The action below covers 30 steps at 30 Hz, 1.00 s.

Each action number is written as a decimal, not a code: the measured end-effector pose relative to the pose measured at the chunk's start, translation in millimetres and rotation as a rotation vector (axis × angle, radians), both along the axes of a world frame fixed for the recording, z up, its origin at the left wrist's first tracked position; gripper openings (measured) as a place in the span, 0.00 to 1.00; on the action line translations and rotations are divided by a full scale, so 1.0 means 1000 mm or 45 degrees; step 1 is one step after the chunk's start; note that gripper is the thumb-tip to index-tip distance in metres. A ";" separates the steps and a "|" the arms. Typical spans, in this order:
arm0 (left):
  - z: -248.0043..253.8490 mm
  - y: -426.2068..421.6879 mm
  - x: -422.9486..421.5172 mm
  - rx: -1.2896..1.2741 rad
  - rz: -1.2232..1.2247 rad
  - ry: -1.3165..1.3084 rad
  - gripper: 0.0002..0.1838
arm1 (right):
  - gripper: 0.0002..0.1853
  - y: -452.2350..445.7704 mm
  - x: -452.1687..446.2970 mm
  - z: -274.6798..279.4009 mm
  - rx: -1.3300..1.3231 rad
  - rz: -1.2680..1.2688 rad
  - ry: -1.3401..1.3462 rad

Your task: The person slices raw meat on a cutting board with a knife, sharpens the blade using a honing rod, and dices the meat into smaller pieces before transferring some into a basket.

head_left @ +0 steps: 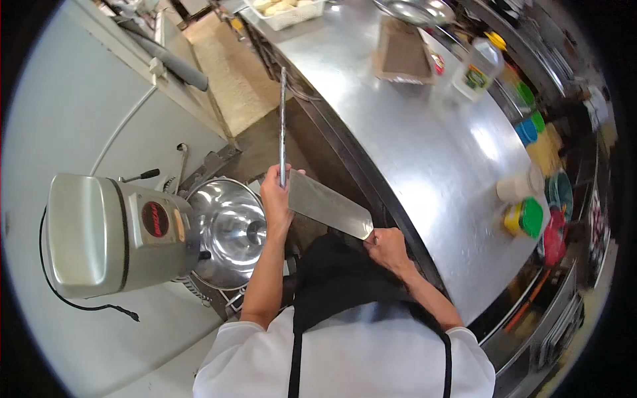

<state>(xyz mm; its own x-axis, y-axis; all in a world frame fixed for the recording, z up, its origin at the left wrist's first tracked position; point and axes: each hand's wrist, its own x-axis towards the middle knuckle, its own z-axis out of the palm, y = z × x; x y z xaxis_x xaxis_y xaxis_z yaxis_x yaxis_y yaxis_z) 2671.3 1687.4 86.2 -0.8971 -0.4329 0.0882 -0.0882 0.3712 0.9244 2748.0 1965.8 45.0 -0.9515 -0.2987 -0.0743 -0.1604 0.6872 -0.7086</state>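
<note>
Left hand (pixel 275 194): fingers grasping a slim metal bar (pixel 283 119)!
Right hand (pixel 387 248): fingers gripping a metal plate (pixel 328 204) at one end!
Mixer bowl (pixel 225 209): gleaming, beside the left forearm (pixel 267 275).

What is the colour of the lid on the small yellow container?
The lid is bright green; it shows in the head view, the only one.

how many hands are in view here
2: the left hand grips the grey metal panel at its end nearer the mixer; the right hand grips its other end, near the steel table. No others show.
</note>
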 end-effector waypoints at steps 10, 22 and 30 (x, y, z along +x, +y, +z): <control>0.014 -0.117 -0.094 0.180 0.222 0.109 0.23 | 0.07 -0.120 -0.146 0.010 -0.027 0.265 0.007; 0.016 -0.223 -0.252 -0.013 0.387 0.106 0.17 | 0.06 -0.233 -0.335 -0.004 -0.015 0.482 -0.046; -0.040 -0.346 -0.362 -0.141 0.325 -0.021 0.27 | 0.08 -0.305 -0.466 0.020 -0.289 0.387 -0.219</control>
<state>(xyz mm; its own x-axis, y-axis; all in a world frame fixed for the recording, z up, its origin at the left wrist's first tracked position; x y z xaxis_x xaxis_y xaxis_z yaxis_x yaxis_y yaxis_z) 2309.2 1341.7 46.4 -0.7621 -0.6336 0.1337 -0.2068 0.4337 0.8770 2282.3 1660.8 65.0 -0.7969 -0.5913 -0.1239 -0.1983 0.4497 -0.8709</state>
